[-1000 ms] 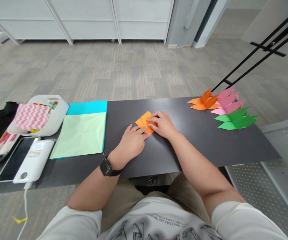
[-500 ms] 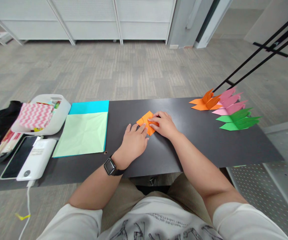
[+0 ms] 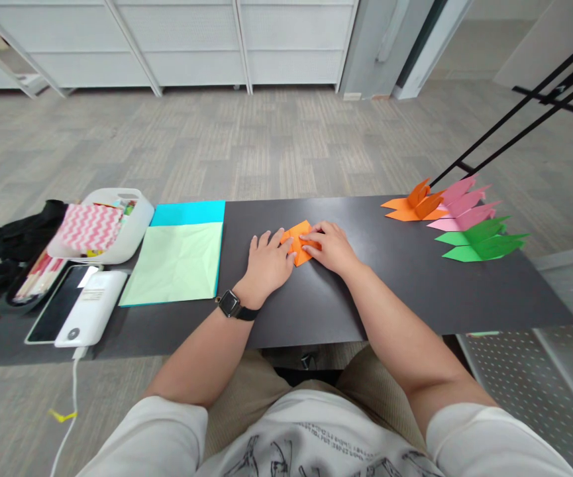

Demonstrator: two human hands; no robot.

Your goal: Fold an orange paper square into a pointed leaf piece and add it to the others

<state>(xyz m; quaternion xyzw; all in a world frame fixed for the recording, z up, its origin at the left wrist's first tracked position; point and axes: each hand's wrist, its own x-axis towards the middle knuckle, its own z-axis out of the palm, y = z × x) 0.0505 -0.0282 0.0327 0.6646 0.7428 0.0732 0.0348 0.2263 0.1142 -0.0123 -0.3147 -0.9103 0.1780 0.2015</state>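
Observation:
A small folded piece of orange origami paper [image 3: 298,233] lies on the dark table [image 3: 306,311], roughly in front of my body. My left hand [image 3: 270,262], with a black watch on its wrist, rests flat with fingers spread, and its fingertips touch the paper's left side. From the right, my right hand [image 3: 333,246] bends its fingers over the paper and pinches its right edge. Those fingers hide part of the folds.
Folded orange [image 3: 415,204], pink [image 3: 465,204] and green [image 3: 479,240] paper figures stand at the right. Leftward lie pale green sheets [image 3: 177,262], a white basket [image 3: 134,232], a phone [image 3: 55,311] and a cabled white power bank [image 3: 92,308].
The view has shifted slightly, so the table items appear farther right. Both hands stay at the orange paper; my left fingers look a little more spread and nearer its left edge.

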